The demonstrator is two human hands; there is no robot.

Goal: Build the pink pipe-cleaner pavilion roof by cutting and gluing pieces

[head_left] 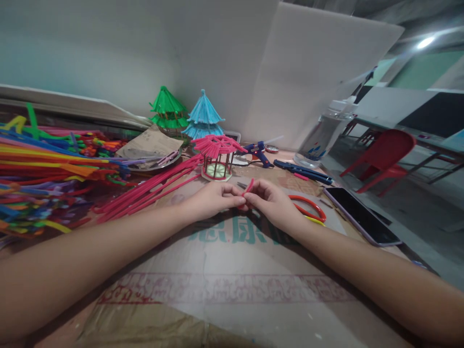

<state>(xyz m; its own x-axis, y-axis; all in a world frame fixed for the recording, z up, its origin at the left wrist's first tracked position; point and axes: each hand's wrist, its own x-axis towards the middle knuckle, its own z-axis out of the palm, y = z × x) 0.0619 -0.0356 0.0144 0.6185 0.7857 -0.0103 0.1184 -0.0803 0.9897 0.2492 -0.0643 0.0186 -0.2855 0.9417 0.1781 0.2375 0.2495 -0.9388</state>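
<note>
Through my head camera, my left hand [213,197] and right hand [274,202] meet above a printed cardboard sheet [232,261]. My right thumb and finger pinch a short pink-red strip [250,185]. The left fingers curl in against it; I can't quite tell whether they grip it too. Scissors with an orange handle [308,208] lie partly under the right hand. Just beyond the hands stands a small pavilion with a pink roof [217,145]. Long pink strips [152,191] fan out to its left. Behind are a green-roofed model [168,111] and a blue-roofed one [203,116]; a blue glue gun [258,153] sits right of the pavilion.
</note>
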